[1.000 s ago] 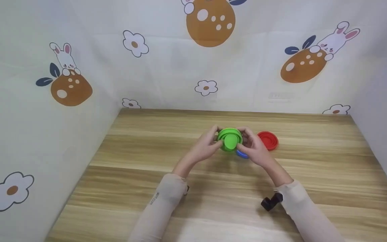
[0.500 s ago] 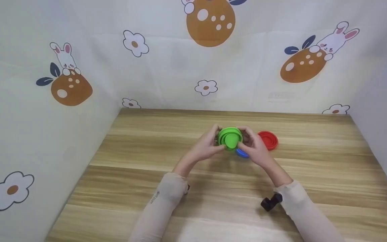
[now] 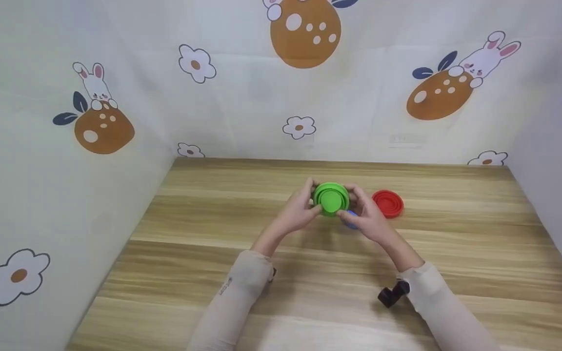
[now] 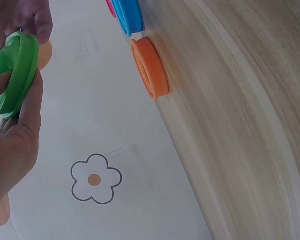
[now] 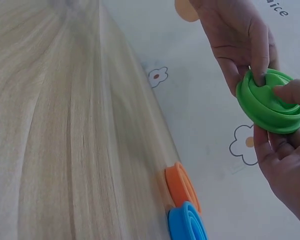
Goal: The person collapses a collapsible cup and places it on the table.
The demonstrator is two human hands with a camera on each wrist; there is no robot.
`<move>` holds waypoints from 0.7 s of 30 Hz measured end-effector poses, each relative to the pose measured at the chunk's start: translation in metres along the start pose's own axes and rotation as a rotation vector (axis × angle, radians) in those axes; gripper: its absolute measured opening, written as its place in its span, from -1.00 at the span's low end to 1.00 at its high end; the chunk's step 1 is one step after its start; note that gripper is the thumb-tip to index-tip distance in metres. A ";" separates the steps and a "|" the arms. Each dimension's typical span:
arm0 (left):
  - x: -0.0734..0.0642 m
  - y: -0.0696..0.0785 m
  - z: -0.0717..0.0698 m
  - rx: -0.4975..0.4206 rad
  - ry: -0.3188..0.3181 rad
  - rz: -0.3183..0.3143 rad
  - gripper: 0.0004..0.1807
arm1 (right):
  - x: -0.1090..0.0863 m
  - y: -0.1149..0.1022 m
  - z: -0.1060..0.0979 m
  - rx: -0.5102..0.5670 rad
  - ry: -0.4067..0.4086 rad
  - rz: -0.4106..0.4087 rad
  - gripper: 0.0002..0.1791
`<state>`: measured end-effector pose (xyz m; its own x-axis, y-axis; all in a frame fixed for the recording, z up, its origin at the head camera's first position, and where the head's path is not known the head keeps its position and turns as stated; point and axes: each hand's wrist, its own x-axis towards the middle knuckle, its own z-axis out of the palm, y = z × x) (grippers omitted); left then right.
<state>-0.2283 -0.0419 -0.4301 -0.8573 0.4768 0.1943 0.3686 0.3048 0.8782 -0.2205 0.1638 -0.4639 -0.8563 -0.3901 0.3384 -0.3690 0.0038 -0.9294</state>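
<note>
Between both hands is a green collapsible cup [image 3: 331, 200], folded into concentric rings with a round disc in the middle. It is held up off the table, its ringed face tilted towards the head camera. My left hand [image 3: 296, 210] grips it from the left, fingers behind and thumb at the near rim. On the opposite side my right hand [image 3: 371, 220] holds it the same way. In the right wrist view both thumbs press into the ringed face of the green cup [image 5: 275, 117]. The fingers behind it are partly hidden.
A red folded cup [image 3: 392, 204] lies right of my right hand. The blue folded cup [image 5: 184, 225] is partly covered by that hand in the head view. Beside the blue one stands an orange folded cup [image 4: 151, 67], hidden from the head camera. A patterned cloth wall [image 3: 242, 102] rises behind the table.
The green cup has shifted slightly left and away, and its ringed face now points more squarely at the head camera. My right thumb has slid left along its near rim.
</note>
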 end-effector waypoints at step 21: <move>-0.002 0.004 0.000 0.036 0.069 -0.036 -0.59 | 0.001 -0.002 0.007 -0.084 0.089 0.032 -0.49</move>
<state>-0.2252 -0.0419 -0.4271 -0.8926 0.4075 0.1931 0.3482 0.3509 0.8693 -0.2181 0.1569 -0.4625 -0.8955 -0.3050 0.3240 -0.3669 0.0938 -0.9255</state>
